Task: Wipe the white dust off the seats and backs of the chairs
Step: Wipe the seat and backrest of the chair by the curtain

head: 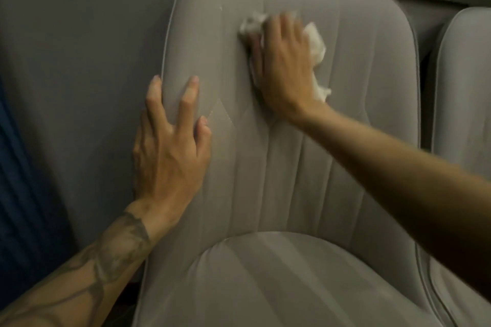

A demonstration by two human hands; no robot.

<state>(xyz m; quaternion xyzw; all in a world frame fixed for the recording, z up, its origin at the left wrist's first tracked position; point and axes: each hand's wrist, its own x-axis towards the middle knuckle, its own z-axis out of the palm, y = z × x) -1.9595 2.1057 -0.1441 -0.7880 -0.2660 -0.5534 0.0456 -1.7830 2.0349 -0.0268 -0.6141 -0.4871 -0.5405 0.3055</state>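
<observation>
At upper centre, your right grip point(281, 61), fingers flat, presses crumpled tissue point(317, 42) on the chair back point(358, 127); left grip point(170, 151) rests splayed, empty. White streaks point(215, 111) visible mid-back; seat point(292, 287), neighbouring chair point(462, 87) seemingly outstanding.

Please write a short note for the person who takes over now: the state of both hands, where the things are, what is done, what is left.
Left hand: open, rests on the left edge of the grey fabric chair back.
Right hand: flat, presses a crumpled white paper tissue on the upper back.
Done: hard to tell; faint white marks show mid-back.
Left: rest of the back, the grey seat cushion, the second grey chair at right.
</observation>
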